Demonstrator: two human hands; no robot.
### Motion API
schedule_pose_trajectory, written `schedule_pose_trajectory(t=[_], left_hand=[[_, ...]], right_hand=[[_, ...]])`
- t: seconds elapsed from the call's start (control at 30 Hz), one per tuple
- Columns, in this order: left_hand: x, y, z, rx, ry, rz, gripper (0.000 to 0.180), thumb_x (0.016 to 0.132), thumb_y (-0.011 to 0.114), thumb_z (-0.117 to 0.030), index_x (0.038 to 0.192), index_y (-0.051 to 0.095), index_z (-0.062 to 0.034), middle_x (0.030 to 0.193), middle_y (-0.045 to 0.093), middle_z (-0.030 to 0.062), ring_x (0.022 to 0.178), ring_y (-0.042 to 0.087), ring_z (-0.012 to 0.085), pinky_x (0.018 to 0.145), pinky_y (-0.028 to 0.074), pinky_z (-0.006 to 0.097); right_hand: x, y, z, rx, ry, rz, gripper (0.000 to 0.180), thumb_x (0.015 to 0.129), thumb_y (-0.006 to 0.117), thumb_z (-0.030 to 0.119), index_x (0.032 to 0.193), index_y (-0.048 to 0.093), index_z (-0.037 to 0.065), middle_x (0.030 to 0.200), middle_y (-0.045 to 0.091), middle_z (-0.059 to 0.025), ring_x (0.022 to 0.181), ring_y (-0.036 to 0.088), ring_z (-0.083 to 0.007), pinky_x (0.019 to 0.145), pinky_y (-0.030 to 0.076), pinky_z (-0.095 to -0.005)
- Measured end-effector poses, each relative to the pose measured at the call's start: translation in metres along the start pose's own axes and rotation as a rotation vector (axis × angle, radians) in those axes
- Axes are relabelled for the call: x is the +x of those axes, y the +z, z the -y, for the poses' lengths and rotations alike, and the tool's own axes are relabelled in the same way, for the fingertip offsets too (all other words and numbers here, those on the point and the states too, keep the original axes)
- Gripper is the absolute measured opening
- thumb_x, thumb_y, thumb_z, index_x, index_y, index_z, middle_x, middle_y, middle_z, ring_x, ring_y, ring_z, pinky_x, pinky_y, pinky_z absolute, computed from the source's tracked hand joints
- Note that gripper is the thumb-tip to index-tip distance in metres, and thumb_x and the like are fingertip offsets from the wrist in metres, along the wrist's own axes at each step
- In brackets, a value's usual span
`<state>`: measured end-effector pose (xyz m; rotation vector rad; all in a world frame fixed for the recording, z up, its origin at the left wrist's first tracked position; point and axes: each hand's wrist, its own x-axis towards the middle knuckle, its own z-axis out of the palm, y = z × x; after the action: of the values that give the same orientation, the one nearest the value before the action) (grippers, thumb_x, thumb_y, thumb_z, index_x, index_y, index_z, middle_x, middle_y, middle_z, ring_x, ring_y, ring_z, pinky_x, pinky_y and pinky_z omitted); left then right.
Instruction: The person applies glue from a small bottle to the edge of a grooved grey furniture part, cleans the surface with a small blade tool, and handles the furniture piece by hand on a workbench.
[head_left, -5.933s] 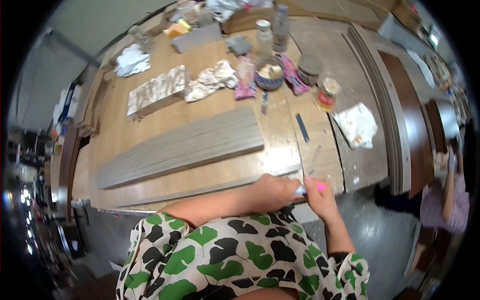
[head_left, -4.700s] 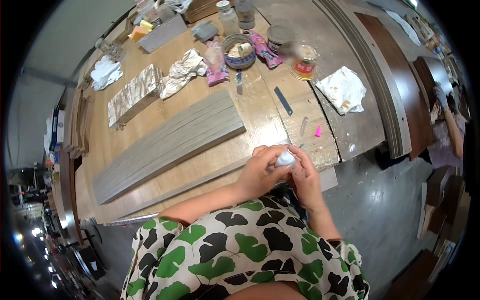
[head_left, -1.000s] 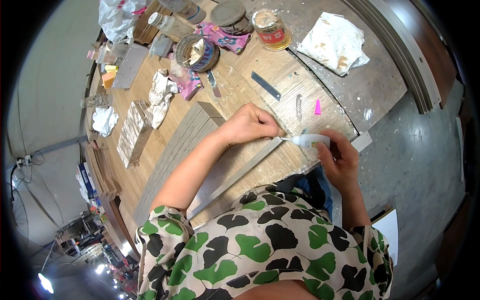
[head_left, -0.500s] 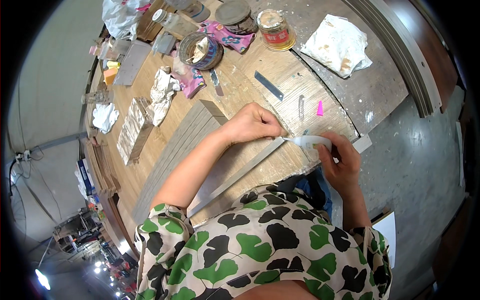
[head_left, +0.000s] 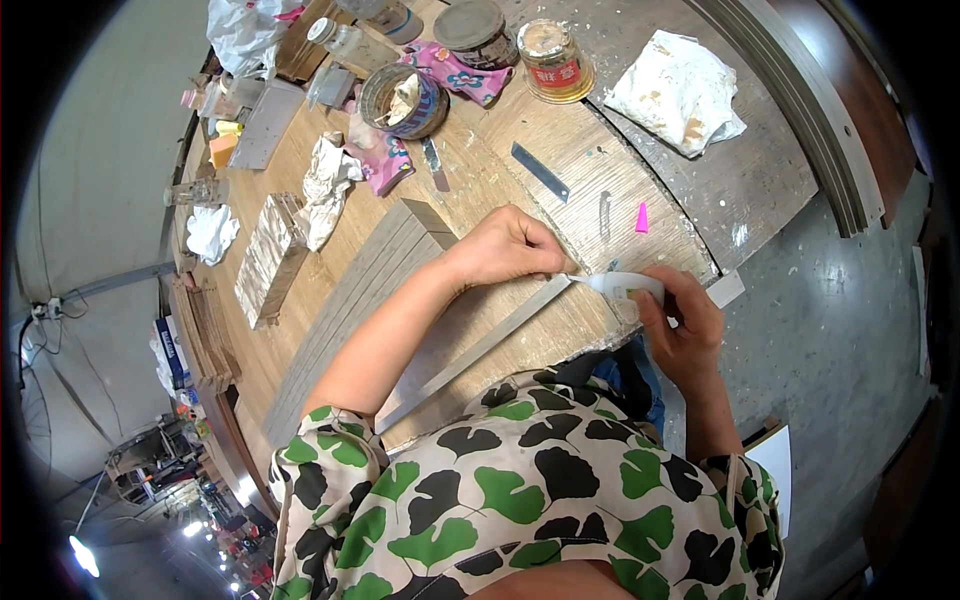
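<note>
Wooden strip (head_left: 480,345), long, thin and grey, lies slantwise near the workbench (head_left: 560,180) front edge. The left hand (head_left: 510,245) pinches its far end with fingers together; the right hand (head_left: 685,320) is clamped on a small white tube (head_left: 625,287), nozzle at that end. A steady, light squeeze should keep the bead narrow.

A single view, from a fisheye camera worn on the person's head, looks steeply down and forward over the green-and-black leaf-patterned shirt (head_left: 530,490) at the lower edge; the long scuffed wooden desk (head_left: 560,170) runs away toward the upper left, close below; the grey concrete floor (head_left: 830,330) fills the right side; straight edges bow toward the dark round rim; no second view shares the scene.
</note>
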<state>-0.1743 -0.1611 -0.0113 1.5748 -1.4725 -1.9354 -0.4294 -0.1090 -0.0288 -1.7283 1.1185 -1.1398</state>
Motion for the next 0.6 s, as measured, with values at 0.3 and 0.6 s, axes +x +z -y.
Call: schedule_pose_trajectory(t=[0.3, 0.6], left_hand=[[-0.0007, 0.0, -0.0024, 0.023, 0.002, -0.005, 0.013, 0.083, 0.073, -0.013, 0.083, 0.074, -0.0002, 0.067, 0.062, -0.0005, 0.061, 0.053, 0.0049, 0.055, 0.042, 0.021], [0.0, 0.0002, -0.0013, 0.002, 0.006, 0.002, 0.013, 0.083, 0.072, -0.012, 0.081, 0.074, 0.0003, 0.066, 0.062, -0.0006, 0.061, 0.052, 0.0047, 0.055, 0.042, 0.021]], right_hand=[[0.0029, -0.001, 0.0047, -0.07, -0.036, 0.013, 0.028, 0.08, 0.071, -0.002, 0.106, 0.061, 0.001, 0.091, 0.065, -0.0124, 0.067, 0.063, -0.0191, 0.057, 0.05, -0.0269], [0.0038, -0.0013, 0.0081, -0.09, -0.079, 0.019, 0.028, 0.08, 0.071, -0.002, 0.106, 0.062, 0.0, 0.091, 0.065, -0.0133, 0.069, 0.064, -0.0209, 0.056, 0.051, -0.0283]])
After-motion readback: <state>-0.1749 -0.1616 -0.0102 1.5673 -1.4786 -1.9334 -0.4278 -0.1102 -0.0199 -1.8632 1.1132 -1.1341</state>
